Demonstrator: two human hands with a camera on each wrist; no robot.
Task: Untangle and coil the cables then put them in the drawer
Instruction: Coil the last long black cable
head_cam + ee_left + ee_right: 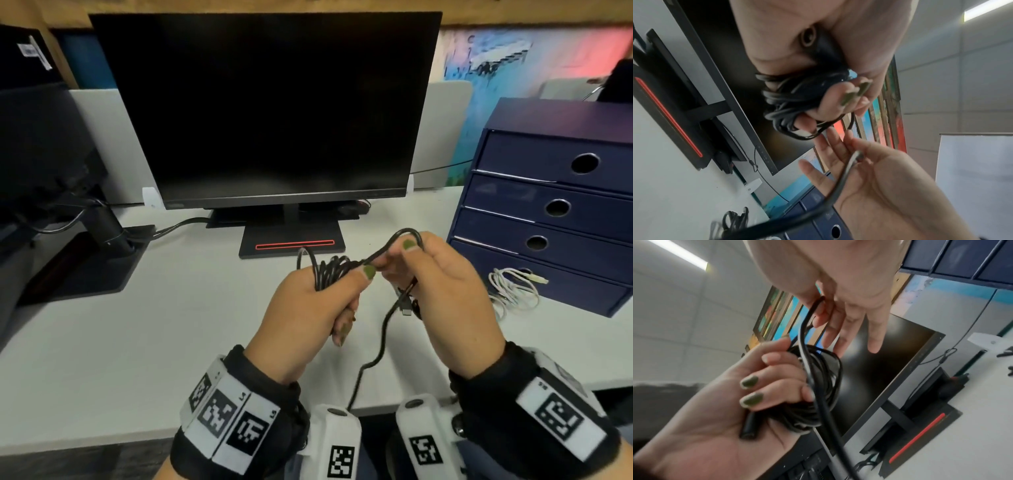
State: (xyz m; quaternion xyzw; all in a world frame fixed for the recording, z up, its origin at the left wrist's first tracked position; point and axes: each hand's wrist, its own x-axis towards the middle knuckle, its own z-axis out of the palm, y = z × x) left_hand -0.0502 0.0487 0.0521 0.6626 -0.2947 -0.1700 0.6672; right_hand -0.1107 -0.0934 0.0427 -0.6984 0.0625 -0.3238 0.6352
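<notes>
Above the white desk (137,342) my left hand (352,298) grips a coiled bundle of black cable (327,272), thumb on top. The right wrist view shows that coil (824,378) wrapped in the left hand's fingers (764,386), with a black plug (750,426) lying in the palm. My right hand (400,260) pinches a loop of the same cable between thumb and forefinger, just right of the coil. The loose tail (363,370) hangs over the desk's front edge. A white cable (513,291) lies loosely coiled by the blue drawer unit (555,205).
The drawer unit stands at the right with all its drawers closed. A dark monitor (267,109) on a stand (291,245) fills the back of the desk. A second monitor stand (85,263) with cables sits at the left.
</notes>
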